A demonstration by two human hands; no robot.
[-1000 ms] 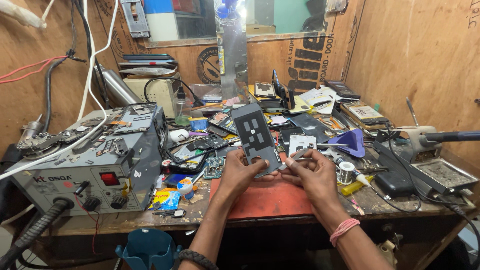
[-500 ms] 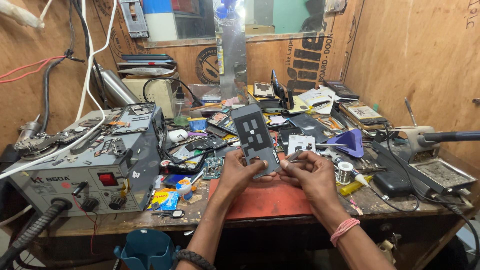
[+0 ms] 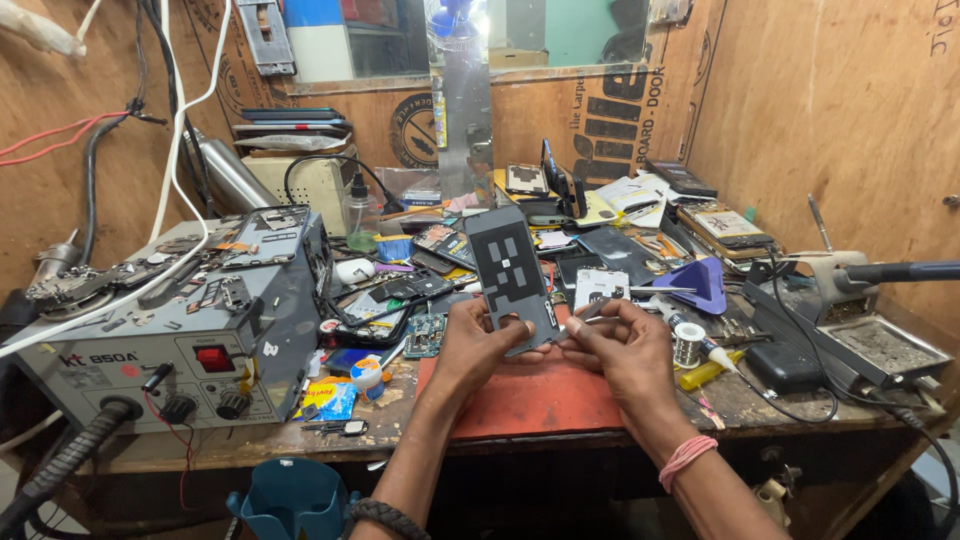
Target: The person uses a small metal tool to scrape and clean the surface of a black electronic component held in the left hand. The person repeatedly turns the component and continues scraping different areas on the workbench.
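My left hand [image 3: 478, 340] grips the lower edge of a grey phone back panel [image 3: 510, 270], which stands tilted upright with pale square patches on its inner face. My right hand [image 3: 622, 342] pinches a thin metal tool [image 3: 583, 322] whose tip touches the panel's lower right corner. Both hands hover over a red work mat [image 3: 535, 395] at the front of the wooden bench [image 3: 760, 400].
A grey rework station [image 3: 190, 330] with a red switch and hose stands at the left. Phone parts and circuit boards lie scattered behind the hands. A purple holder [image 3: 700, 283], a solder spool [image 3: 687, 345], a soldering iron stand [image 3: 880, 345] and a blue bin [image 3: 290, 500] surround them.
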